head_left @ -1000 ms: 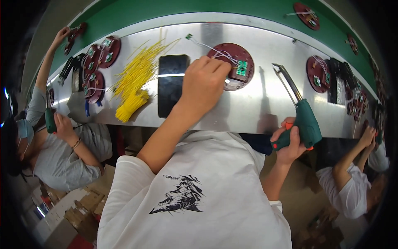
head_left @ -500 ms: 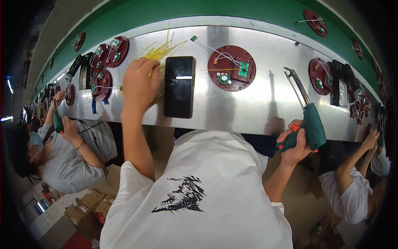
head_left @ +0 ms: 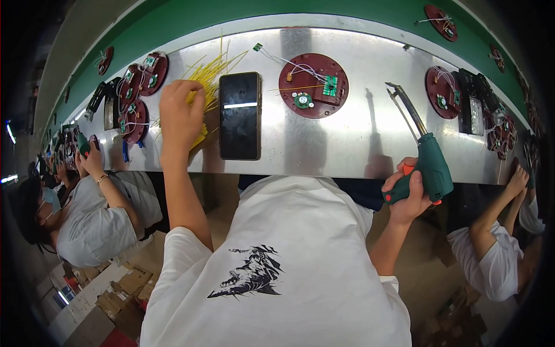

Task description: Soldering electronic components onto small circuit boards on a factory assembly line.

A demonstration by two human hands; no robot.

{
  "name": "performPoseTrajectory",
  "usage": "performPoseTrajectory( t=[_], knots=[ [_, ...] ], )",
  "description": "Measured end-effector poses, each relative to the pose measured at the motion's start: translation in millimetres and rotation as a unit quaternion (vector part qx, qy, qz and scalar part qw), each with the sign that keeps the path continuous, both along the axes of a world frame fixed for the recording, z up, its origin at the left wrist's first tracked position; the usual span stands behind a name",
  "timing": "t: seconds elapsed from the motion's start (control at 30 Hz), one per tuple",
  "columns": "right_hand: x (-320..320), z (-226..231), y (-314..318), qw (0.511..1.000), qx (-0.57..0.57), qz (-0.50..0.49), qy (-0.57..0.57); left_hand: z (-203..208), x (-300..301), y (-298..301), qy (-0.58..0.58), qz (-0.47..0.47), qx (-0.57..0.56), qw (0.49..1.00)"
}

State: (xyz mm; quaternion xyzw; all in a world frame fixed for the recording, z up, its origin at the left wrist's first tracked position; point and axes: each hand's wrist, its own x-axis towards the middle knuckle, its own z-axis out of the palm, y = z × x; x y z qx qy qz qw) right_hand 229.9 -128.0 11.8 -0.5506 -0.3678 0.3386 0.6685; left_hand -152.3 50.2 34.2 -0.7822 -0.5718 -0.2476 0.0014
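- The right hand has its grip closed around the green handle of the soldering gun; the tip points up and away from the shirt, probably for safety.
- The left hand is at the yellow wires, with fingers bent; I cannot tell how far its grip is open, or whether it has hold of any wire.
- The red disc lies flat on the desk, between both hands, perhaps for easy reach.
- The phone lies between wires and disc.
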Motion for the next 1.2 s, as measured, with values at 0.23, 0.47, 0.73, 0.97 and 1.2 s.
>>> performPoseTrajectory(
  t=[0.23, 0.47, 0.73, 0.97, 1.2],
  knots=[
    [-1, 0, -1, 0.998, 0.02, 0.058, -0.015, 12, 17, -5, -0.23, 0.069, 0.013, 0.971],
    [-10, 0, 5, 0.996, 0.021, 0.089, -0.023, 20, 79, -14, -0.357, -0.029, -0.113, 0.927],
    [-8, -2, 3, 0.993, 0.017, 0.118, -0.025, 17, 119, -11, -0.265, -0.155, -0.084, 0.948],
    [-13, 7, 5, 0.989, -0.003, 0.141, -0.037, 21, 120, -5, -0.116, -0.169, -0.031, 0.978],
    [-20, 10, 8, 0.991, -0.013, 0.127, -0.05, 1, 139, -9, -0.17, -0.25, 0.035, 0.953]
  ],
)
